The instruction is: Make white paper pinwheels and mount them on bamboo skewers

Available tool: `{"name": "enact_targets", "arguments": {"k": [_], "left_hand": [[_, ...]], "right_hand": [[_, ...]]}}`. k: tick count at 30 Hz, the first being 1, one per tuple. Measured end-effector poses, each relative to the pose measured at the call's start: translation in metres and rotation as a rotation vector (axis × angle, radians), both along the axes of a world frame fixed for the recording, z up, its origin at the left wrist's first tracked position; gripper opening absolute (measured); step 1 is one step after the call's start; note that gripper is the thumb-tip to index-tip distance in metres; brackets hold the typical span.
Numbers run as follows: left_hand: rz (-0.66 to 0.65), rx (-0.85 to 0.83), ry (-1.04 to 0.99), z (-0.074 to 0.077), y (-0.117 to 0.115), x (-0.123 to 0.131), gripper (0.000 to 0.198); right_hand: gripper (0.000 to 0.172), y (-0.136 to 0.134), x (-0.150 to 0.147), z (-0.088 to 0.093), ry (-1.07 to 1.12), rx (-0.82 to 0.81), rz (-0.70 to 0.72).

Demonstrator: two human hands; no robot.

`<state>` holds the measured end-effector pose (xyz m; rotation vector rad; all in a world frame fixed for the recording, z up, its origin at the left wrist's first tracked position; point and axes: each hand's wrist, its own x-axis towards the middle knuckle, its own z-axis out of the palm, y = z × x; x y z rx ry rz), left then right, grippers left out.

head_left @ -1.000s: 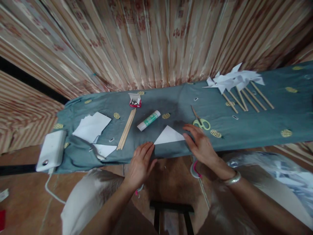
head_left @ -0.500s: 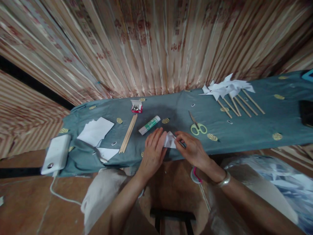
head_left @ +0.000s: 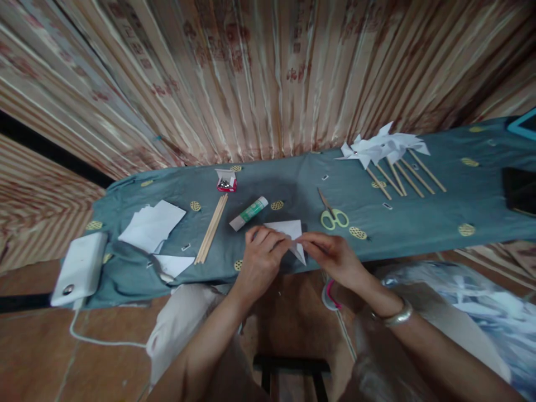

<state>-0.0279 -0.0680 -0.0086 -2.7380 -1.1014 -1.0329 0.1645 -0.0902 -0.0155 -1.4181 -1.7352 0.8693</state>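
A piece of white folded paper (head_left: 290,228) lies at the table's front edge between my hands. My left hand (head_left: 260,258) is closed on its left side, fingers bent over it. From the right, my right hand (head_left: 335,258) pinches the paper near its middle, thumb and forefinger close to my left fingertips. Just beyond my left hand is a glue stick (head_left: 249,213) with a green label. Scissors with light green handles (head_left: 334,218) rest past my right hand, blades pointing away.
Wooden sticks (head_left: 211,229), a small red box of metal pins (head_left: 226,181) and white paper sheets (head_left: 153,223) lie to the left. White paper pinwheels on sticks (head_left: 385,146) lie at the back right. A white device with a cable (head_left: 79,268) sits at the left end.
The paper has been turned and spread wider, with a flap now showing beyond my left hand. My fingertips have come closer together. The whole view has shifted slightly.
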Motion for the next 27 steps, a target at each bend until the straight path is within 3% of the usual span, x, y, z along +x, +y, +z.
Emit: {"name": "enact_targets", "arguments": {"k": [5,13,17,19,23,27], "left_hand": [[0.029,0.034,-0.016,0.002,0.001,-0.008,0.014],[-0.019,-0.050,0.072,-0.024,-0.004,-0.016,0.015],[-0.055,-0.071,0.041,-0.032,-0.008,-0.020,0.016],[-0.067,-0.079,0.016,-0.035,-0.009,-0.022,0.016],[-0.088,-0.129,-0.027,-0.037,-0.013,-0.027,0.018],[-0.065,-0.279,-0.070,-0.034,-0.018,-0.034,0.015]], "right_hand": [[0.029,-0.007,0.013,-0.001,-0.068,0.154,-0.035],[0.029,-0.017,0.016,-0.021,-0.400,0.390,0.049],[0.037,-0.016,0.017,-0.022,-0.535,0.477,0.072],[0.038,-0.015,0.017,-0.020,-0.566,0.500,0.102],[0.022,-0.015,0.018,-0.019,-0.562,0.498,0.126],[0.021,-0.015,0.020,-0.023,-0.419,0.366,0.116]]}}
